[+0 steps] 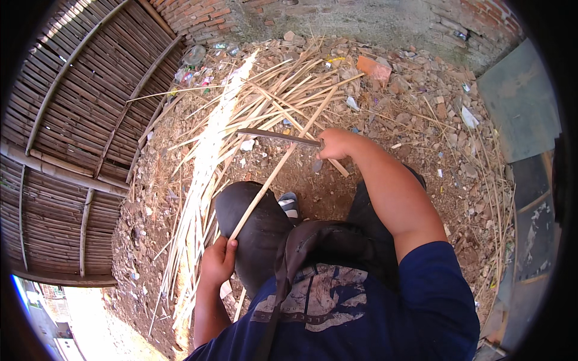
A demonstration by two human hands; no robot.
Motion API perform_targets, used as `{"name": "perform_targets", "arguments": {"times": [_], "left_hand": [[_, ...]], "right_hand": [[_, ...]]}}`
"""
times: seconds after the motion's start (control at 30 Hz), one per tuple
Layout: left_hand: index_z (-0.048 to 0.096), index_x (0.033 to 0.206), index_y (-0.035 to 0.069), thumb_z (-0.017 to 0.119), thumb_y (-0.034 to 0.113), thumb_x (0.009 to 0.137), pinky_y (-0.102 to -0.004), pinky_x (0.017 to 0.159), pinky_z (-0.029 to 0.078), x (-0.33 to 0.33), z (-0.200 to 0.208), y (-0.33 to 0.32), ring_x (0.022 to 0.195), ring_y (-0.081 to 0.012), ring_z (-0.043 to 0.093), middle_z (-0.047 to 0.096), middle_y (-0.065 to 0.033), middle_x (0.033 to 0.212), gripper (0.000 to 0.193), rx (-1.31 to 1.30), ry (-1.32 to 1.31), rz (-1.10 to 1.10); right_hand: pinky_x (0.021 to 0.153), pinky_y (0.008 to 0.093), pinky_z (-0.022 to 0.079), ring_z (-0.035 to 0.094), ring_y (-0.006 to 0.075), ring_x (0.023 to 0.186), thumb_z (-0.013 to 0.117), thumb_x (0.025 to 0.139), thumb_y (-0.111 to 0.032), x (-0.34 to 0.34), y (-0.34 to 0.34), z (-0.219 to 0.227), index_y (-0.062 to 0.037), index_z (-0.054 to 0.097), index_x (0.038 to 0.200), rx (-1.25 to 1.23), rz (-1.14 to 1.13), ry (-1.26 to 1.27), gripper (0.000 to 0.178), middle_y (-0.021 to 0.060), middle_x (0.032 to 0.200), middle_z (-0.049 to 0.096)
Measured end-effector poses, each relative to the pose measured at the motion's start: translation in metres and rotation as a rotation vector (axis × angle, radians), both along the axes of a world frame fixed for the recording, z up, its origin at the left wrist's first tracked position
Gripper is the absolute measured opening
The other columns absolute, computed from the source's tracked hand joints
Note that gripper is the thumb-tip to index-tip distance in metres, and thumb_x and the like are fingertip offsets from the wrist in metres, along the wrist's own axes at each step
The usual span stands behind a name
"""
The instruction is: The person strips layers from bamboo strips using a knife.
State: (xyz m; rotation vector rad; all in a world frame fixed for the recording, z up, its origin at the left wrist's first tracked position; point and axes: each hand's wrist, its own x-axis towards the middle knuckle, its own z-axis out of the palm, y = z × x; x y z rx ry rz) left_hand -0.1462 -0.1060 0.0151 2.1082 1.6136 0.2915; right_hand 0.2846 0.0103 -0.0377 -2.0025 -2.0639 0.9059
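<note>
My left hand is closed around the lower end of a long pale bamboo strip, beside my left knee. The strip slants up and away to the right, over my thigh. In my right hand is the handle of a machete, its dark blade pointing left. The blade lies across the bamboo strip near the strip's middle; whether it cuts into it I cannot tell. Many more bamboo strips lie in a loose pile ahead and to the left, partly in bright sunlight.
A woven bamboo wall rises at the left, and a weathered brick wall closes the far side. Rubble and litter cover the ground, with an orange brick piece beyond the pile. Grey panels lean at the right.
</note>
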Motion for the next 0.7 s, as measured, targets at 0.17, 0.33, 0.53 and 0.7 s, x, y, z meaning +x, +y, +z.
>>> {"name": "perform_targets", "arguments": {"times": [0.17, 0.33, 0.53, 0.7], "left_hand": [[0.052, 0.080, 0.000, 0.056, 0.030, 0.101, -0.0506, 0.058, 0.043, 0.001, -0.002, -0.001, 0.065, -0.0467, 0.059, 0.059, -0.0256, 0.067, 0.037, 0.028, -0.002, -0.014], [0.052, 0.081, 0.000, 0.056, 0.030, 0.101, -0.0506, 0.058, 0.043, -0.001, -0.006, -0.002, 0.066, -0.0469, 0.060, 0.059, -0.0261, 0.067, 0.037, 0.021, -0.004, -0.012], [0.053, 0.083, 0.000, 0.056, 0.032, 0.101, -0.0505, 0.058, 0.044, -0.001, -0.006, -0.002, 0.066, -0.0470, 0.060, 0.059, -0.0262, 0.067, 0.037, 0.041, -0.041, -0.024], [0.053, 0.083, 0.000, 0.055, 0.032, 0.101, -0.0514, 0.060, 0.044, 0.003, 0.000, -0.002, 0.068, -0.0471, 0.061, 0.060, -0.0260, 0.068, 0.037, 0.029, 0.016, -0.005]], "right_hand": [[0.089, 0.0445, 0.053, 0.066, 0.0359, 0.106, 0.076, 0.077, -0.035, -0.003, -0.007, 0.010, -0.0041, 0.068, 0.123, 0.086, -0.029, -0.031, 0.056, 0.0214, 0.113, 0.069], [0.088, 0.0454, 0.053, 0.067, 0.0358, 0.105, 0.075, 0.079, -0.034, -0.018, -0.018, 0.029, -0.0064, 0.068, 0.123, 0.074, 0.025, -0.051, 0.052, 0.0193, 0.111, 0.070], [0.086, 0.0458, 0.054, 0.068, 0.0356, 0.100, 0.076, 0.078, -0.036, -0.025, -0.010, 0.024, -0.0065, 0.071, 0.115, -0.019, 0.079, 0.003, 0.048, 0.0190, 0.103, 0.071], [0.085, 0.0455, 0.054, 0.068, 0.0362, 0.098, 0.076, 0.076, -0.037, -0.016, 0.000, 0.000, -0.0053, 0.072, 0.110, 0.040, 0.092, -0.056, 0.047, 0.0198, 0.101, 0.071]]}}
